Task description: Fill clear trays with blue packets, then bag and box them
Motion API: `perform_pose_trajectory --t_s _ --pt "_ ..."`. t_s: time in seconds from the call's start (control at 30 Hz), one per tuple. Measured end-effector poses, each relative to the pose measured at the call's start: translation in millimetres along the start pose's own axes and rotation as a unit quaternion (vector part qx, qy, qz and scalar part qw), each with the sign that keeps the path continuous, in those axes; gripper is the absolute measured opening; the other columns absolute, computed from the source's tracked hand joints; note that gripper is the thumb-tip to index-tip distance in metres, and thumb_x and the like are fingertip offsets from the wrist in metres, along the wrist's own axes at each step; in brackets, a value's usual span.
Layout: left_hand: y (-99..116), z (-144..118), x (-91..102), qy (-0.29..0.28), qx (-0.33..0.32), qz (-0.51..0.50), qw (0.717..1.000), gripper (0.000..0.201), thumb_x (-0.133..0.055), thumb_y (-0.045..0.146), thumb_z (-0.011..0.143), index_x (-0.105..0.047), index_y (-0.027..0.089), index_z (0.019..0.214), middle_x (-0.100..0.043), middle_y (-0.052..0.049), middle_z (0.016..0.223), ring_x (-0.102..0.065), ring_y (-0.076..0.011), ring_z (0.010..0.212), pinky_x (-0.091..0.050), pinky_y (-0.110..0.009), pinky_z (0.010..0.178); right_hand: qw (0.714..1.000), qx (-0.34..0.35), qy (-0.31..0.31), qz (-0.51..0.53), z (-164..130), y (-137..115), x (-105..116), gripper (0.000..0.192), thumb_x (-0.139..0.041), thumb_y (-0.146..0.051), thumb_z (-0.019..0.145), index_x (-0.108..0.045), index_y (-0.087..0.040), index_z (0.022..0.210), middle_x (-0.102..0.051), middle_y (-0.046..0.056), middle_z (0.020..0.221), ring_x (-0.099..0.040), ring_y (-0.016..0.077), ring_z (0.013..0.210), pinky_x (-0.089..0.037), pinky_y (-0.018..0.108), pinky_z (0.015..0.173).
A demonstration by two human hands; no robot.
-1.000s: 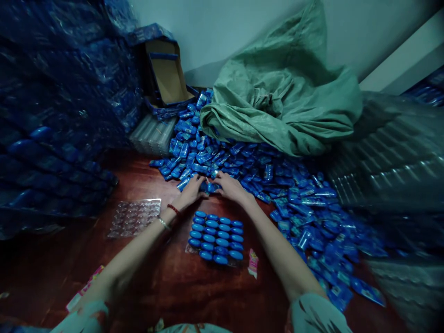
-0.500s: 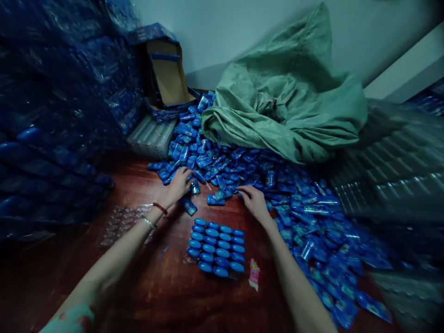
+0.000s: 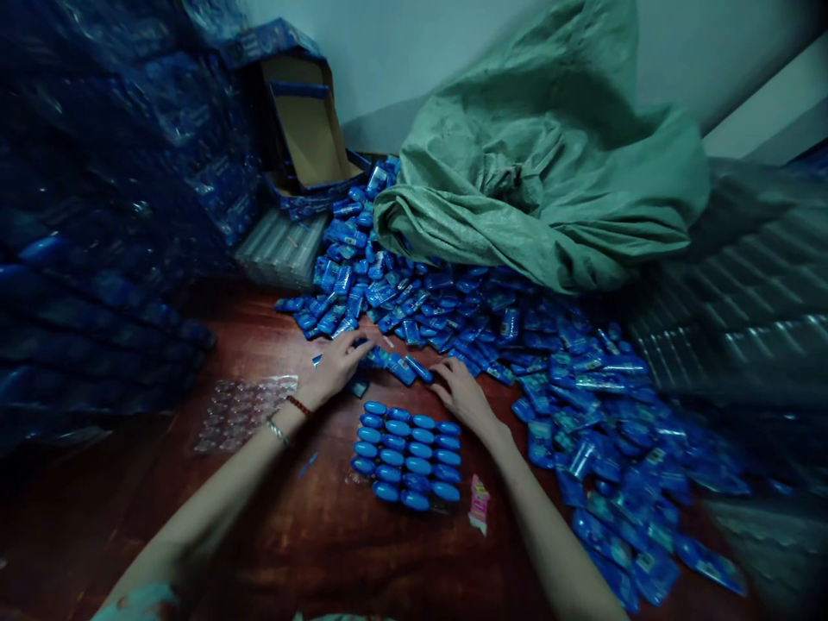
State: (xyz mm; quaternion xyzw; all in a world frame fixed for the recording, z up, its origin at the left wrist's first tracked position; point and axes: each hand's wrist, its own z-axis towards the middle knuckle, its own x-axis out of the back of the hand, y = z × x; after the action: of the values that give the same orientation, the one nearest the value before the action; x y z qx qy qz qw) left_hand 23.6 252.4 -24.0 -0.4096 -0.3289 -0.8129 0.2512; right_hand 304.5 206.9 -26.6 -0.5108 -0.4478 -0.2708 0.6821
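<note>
Both hands are laid flat, fingers loosely spread, on the near edge of the blue packet pile [image 3: 492, 336]: left hand [image 3: 333, 366], right hand [image 3: 462, 397]; whether anything is gripped can't be told. Filled blister tray [image 3: 406, 454] is set just near of them on the worktop [image 3: 310, 535]; empty tray [image 3: 242, 410] at left. Far side is blocked by a green sack [image 3: 549, 172] & open carton [image 3: 304, 129].

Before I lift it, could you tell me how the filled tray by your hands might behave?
The filled tray looks like thin clear plastic, so it would probably flex if lifted by one edge. Its blue pieces sit in open pockets and might spill if tilted. The wooden table looks smooth, so it would likely slide easily.
</note>
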Motion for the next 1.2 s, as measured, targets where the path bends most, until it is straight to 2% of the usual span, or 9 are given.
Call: perform_pose_trajectory --t_s 0.13,0.33,0.4,0.53,0.73,0.87,0.97,1.07,1.2 --pt "17 -39 30.1 0.115 -0.072 0.020 0.990 0.035 -0.048 0.015 0.088 -0.058 0.029 0.119 -0.060 -0.008 0.112 -0.056 -0.0221 0.107 -0.048 -0.041 0.092 1.000 0.002 0.015 0.009 -4 0 -3 0.042 -0.055 -0.029 0.085 -0.050 -0.022 0.126 -0.052 0.011 0.115 -0.048 0.0260 0.108 -0.041 0.044 0.094" --pt "35 -62 53.3 0.165 -0.014 -0.029 0.986 0.039 -0.042 0.011 0.090 -0.054 0.028 0.124 -0.056 -0.008 0.126 -0.058 -0.0188 0.111 -0.053 -0.034 0.089 0.998 -0.040 -0.028 0.029 11 -7 -2 0.035 -0.040 -0.040 0.093 -0.056 -0.021 0.116 -0.055 0.009 0.104 -0.052 0.0221 0.101 -0.041 0.039 0.092" --pt "41 -68 57.5 0.186 0.026 -0.028 0.982 0.040 -0.041 0.010 0.090 -0.054 0.028 0.123 -0.057 -0.007 0.124 -0.058 -0.0175 0.111 -0.051 -0.034 0.093 0.998 -0.062 -0.021 0.009 16 -13 -4 0.035 -0.046 -0.045 0.089 -0.058 -0.019 0.108 -0.056 0.009 0.101 -0.052 0.0231 0.098 -0.042 0.039 0.088" --pt "50 -91 58.6 0.145 0.098 -0.043 0.984 0.039 -0.043 0.011 0.087 -0.055 0.027 0.121 -0.054 -0.008 0.126 -0.056 -0.0196 0.113 -0.050 -0.037 0.095 0.995 -0.095 -0.017 0.039 22 -22 -5 0.028 -0.066 -0.039 0.075 -0.059 -0.016 0.089 -0.058 0.009 0.095 -0.053 0.0231 0.092 -0.042 0.035 0.083" --pt "46 -116 40.4 0.059 0.194 -0.105 0.974 0.030 -0.041 0.018 0.086 -0.063 0.019 0.106 -0.054 -0.011 0.122 -0.057 -0.0222 0.108 -0.051 -0.040 0.090 0.988 -0.125 0.011 0.094 -10 -12 13 0.019 -0.061 -0.037 0.076 -0.060 -0.018 0.081 -0.063 0.001 0.076 -0.058 0.0166 0.072 -0.044 0.028 0.069" --pt "47 -78 36.9 0.087 0.185 -0.126 0.971 0.023 -0.045 0.025 0.088 -0.063 0.019 0.102 -0.054 -0.011 0.119 -0.053 -0.0235 0.112 -0.046 -0.043 0.096 0.965 -0.195 0.096 0.144 -63 6 19 0.034 -0.053 -0.049 0.077 -0.059 -0.017 0.084 -0.064 0.003 0.075 -0.060 0.0189 0.068 -0.047 0.031 0.065" --pt "54 -19 31.8 0.088 0.134 -0.144 0.976 0.023 -0.045 0.023 0.090 -0.062 0.020 0.105 -0.056 -0.009 0.116 -0.053 -0.0222 0.112 -0.044 -0.042 0.097 0.891 -0.288 0.187 0.296 -108 13 15 0.045 -0.062 -0.058 0.065 -0.058 -0.018 0.085 -0.066 0.003 0.074 -0.063 0.0211 0.065 -0.051 0.034 0.061" --pt "61 44 15.2 0.015 0.071 -0.120 0.990 0.024 -0.043 0.019 0.090 -0.061 0.018 0.106 -0.058 -0.009 0.108 -0.055 -0.0206 0.105 -0.047 -0.038 0.093 0.813 -0.361 0.235 0.392 -148 9 8 0.051 -0.072 -0.058 0.054 -0.059 -0.020 0.086 -0.067 0.002 0.073 -0.065 0.0221 0.063 -0.053 0.034 0.057" --pt "74 104 -18.8 -0.087 0.014 -0.055 0.995 0.022 -0.045 0.019 0.089 -0.061 0.016 0.104 -0.058 -0.010 0.105 -0.057 -0.0219 0.098 -0.047 -0.036 0.087 0.788 -0.391 0.259 0.398 -180 -6 0 0.048 -0.074 -0.056 0.053 -0.060 -0.021 0.083 -0.067 0.002 0.071 -0.066 0.0221 0.061 -0.054 0.033 0.054"
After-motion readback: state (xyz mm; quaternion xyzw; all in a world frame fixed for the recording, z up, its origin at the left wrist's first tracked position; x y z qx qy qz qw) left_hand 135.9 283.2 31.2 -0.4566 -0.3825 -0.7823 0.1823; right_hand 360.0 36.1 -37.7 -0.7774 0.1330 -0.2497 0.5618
